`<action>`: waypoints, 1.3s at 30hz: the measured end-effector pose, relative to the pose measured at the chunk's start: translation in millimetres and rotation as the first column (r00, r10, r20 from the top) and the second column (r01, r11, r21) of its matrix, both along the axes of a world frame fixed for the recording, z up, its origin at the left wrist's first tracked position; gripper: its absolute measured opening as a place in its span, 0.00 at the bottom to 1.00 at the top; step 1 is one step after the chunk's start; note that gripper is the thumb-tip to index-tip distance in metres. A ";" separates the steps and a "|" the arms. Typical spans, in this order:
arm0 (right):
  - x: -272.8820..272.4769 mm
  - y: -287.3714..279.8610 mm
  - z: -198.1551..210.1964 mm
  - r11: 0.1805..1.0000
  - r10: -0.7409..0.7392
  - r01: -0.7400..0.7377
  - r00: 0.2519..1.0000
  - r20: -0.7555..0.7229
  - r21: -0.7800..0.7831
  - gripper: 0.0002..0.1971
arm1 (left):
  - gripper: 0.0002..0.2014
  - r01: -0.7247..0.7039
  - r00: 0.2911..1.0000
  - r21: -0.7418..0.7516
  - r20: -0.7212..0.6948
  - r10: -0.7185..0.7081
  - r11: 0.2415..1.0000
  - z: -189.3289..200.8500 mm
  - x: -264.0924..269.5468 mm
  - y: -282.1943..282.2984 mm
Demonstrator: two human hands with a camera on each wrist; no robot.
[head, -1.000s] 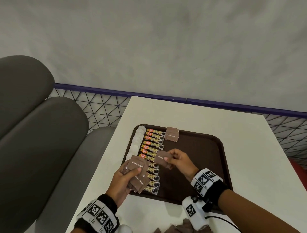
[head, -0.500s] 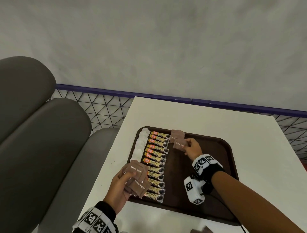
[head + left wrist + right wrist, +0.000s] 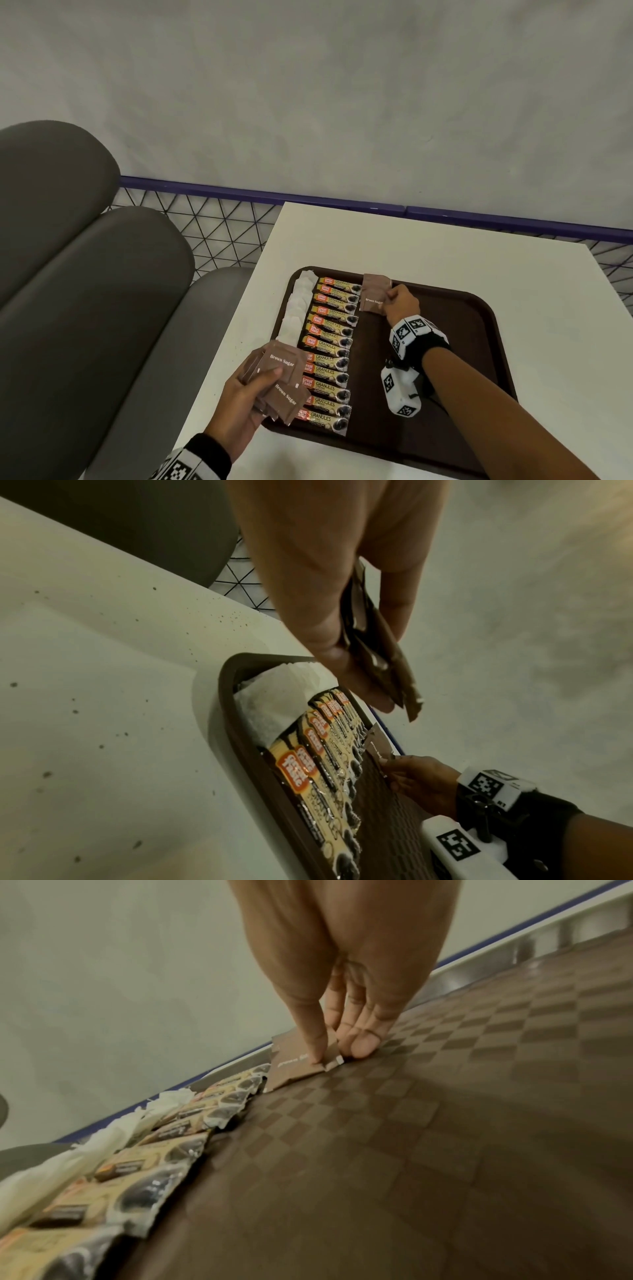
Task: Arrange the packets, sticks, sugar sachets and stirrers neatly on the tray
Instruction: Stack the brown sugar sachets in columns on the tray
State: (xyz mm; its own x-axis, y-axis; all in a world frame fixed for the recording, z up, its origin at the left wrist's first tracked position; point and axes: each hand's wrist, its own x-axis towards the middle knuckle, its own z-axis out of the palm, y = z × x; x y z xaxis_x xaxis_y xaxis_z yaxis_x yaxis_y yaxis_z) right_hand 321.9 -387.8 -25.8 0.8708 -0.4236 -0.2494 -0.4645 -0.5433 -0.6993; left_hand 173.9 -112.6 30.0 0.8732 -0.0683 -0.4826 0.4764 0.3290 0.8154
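- Head view: a dark brown plastic tray lies on a white table; along the tray's left side runs a column of white paper sachets, and just beside it a column of gold-and-black coffee stick packets lying crosswise
- At the tray's far edge, next to the top of the stick column, the right hand pinches a flat brown sugar sachet that partly overlaps another brown sachet behind it
- The left hand is clamped on a fanned bunch of brown sugar sachets over the tray's near left corner
- A grey cushioned seat stands left of the table
- Left wrist view: the left hand has thumb and fingers closed on the brown sachet bunch, held in the air above the white sachets and stick packets; the right hand is farther along the tray
- Right wrist view: the right hand holds its sachet down on the tray's checkered floor, forefinger on top, the other fingers at its edge
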 end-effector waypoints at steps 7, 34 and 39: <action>-14.6 0.9 12.9 0.997 0.045 -0.039 0.995 0.092 -0.074 0.20 | 0.22 0.040 0.998 -0.031 0.041 -0.039 0.999 4.4 1.5 -5.1; -134.7 62.2 59.5 0.630 0.500 -0.510 0.843 0.197 0.585 0.08 | 0.17 0.098 0.993 0.004 0.065 -0.099 0.995 20.7 -15.3 -40.4; -123.7 47.2 59.4 0.684 0.330 -0.369 0.926 0.185 0.629 0.06 | 0.19 0.102 0.994 0.008 0.040 -0.103 0.995 16.6 -13.7 -35.2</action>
